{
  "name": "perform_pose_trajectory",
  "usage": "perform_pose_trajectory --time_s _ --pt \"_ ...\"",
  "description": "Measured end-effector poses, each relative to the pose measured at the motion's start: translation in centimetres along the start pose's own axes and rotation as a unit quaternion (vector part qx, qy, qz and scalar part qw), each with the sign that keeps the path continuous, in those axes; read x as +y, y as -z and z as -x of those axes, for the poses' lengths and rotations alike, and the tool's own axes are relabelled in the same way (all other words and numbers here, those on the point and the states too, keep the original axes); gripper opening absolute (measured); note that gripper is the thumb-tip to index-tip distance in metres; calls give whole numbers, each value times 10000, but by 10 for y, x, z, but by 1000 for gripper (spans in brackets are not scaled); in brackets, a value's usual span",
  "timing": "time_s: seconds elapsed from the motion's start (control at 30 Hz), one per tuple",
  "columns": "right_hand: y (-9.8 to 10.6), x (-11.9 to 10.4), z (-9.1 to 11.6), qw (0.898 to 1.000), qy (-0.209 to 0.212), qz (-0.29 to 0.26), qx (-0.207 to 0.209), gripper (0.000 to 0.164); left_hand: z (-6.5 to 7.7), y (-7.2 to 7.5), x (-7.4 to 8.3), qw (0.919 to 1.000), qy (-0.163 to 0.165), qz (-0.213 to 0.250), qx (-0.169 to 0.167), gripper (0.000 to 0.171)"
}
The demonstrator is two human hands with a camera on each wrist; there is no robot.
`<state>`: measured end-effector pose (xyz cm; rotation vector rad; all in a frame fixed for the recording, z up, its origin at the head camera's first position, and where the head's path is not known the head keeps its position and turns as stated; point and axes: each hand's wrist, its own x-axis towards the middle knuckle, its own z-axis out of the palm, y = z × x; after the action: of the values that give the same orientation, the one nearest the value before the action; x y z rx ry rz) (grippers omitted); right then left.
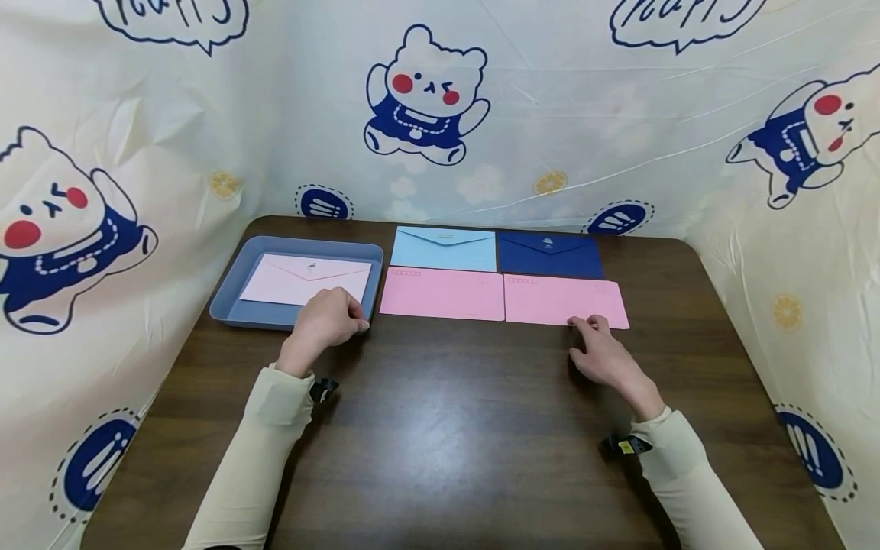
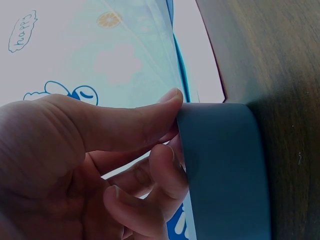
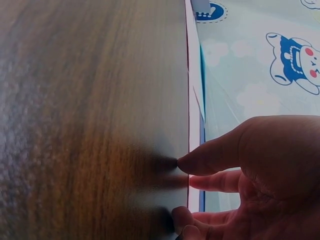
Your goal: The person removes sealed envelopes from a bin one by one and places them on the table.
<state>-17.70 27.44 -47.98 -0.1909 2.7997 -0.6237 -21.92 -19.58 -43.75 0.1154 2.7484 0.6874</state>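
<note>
In the head view my left hand is at the front right corner of the blue-grey tray. The left wrist view shows the thumb and curled fingers pinching the tray's rim. Inside the tray lies a pale pink-white envelope with a pink-edged flap. My right hand rests at the front edge of the right pink envelope. Its fingertips touch that edge, the fingers loosely bent, and in the right wrist view the thumb reaches down to the tabletop beside the envelope.
Left of that envelope lies another pink one, edge to edge. Behind them lie a light blue envelope and a dark blue envelope. The dark wooden table is enclosed by a printed bear-pattern curtain.
</note>
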Motion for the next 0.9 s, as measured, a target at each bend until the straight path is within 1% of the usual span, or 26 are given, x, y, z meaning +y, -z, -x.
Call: perform_pose_trajectory --time_s 0.27,0.9 --pt "-1 1 0 10000 -16 -4 51 56 0 0 1 10000 -35 -20 13 10" --pt "-3 0 0 10000 -74 30 31 56 0 0 1 10000 -3 -11 19 10"
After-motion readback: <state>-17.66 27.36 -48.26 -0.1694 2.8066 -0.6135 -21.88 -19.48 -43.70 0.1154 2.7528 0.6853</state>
